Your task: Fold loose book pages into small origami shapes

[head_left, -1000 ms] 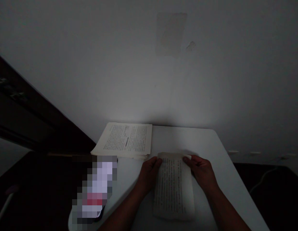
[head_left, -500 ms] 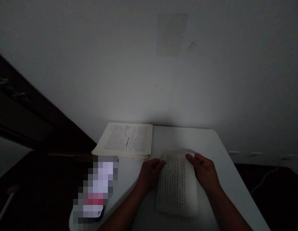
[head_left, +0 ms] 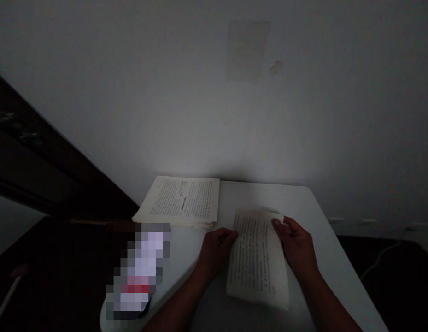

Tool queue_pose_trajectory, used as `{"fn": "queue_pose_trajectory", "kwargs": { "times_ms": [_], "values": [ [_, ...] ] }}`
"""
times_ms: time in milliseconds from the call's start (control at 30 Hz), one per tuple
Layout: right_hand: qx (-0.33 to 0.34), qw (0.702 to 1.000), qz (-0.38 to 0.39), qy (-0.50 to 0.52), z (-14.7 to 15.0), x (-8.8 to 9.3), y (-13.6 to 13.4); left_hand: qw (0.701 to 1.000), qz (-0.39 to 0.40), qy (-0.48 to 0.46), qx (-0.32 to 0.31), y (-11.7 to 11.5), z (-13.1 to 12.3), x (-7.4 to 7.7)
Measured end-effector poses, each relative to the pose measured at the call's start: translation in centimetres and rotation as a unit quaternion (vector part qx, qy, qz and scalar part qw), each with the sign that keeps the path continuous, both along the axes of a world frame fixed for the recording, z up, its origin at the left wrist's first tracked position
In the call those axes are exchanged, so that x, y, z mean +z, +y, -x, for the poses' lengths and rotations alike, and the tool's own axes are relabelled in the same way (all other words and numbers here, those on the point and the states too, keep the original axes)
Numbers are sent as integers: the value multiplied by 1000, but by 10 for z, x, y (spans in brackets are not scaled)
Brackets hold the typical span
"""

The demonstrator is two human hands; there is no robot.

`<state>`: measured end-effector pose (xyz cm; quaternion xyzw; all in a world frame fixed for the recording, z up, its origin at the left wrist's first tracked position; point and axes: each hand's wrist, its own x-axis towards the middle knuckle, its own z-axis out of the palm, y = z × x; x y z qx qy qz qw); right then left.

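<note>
A printed sheet of paper [head_left: 257,258], covered in rows of dark text, is held between my two hands above the white table. My left hand [head_left: 217,249] pinches its left edge near the upper part, thumb on the near face. With the thumb in front and fingers behind, my right hand [head_left: 298,242] grips the upper right edge. The lower end of the sheet hangs toward me, slightly blurred. Whether it is one sheet or several cannot be made out.
A stack of printed pages [head_left: 186,198] lies at the table's back left, by the wall. A pixelated phone-like object [head_left: 143,267] rests at the left edge. The white table [head_left: 269,196] meets a grey wall [head_left: 186,115]. Dark floor and a cable [head_left: 381,258] are at right.
The sheet has tilted and shifted a little up and to the right, its lower end swinging right. My right hand moved slightly right; my left hand stayed nearly in place.
</note>
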<state>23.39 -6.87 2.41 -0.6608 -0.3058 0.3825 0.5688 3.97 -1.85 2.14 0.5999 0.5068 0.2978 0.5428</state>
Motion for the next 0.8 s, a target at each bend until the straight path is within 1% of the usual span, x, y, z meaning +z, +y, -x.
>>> {"fn": "queue_pose_trajectory", "kwargs": {
  "times_ms": [67, 133, 200, 300, 367, 467, 567, 667, 800],
  "values": [
    [34, 999, 15, 39, 1, -1, 0, 1000, -9, 2, 17, 1, 1, -2],
    [56, 997, 23, 53, 2, -2, 0, 1000, -11, -4, 28, 2, 1, -5],
    [44, 998, 19, 36, 2, -1, -1, 999, -3, -25, 25, 2, 2, -8],
    [8, 1000, 13, 10, 3, 3, -1, 998, 20, -58, 2, 1, 2, -9],
    [-2, 1000, 10, 5, 4, 5, -1, 998, 31, -58, -3, 0, 1, -9],
    [-2, 1000, -2, 7, 3, 3, 0, 998, 37, -57, 6, 0, 1, -8],
    [22, 998, -11, 53, 0, -3, 0, 997, 31, -64, 19, 1, 2, -7],
    [69, 992, -3, 110, -4, -9, -1, 997, 23, -63, 38, 3, 3, -8],
    [104, 988, 13, 116, -6, -11, -2, 995, 29, -83, 56, 4, 3, -7]
  ]
}}
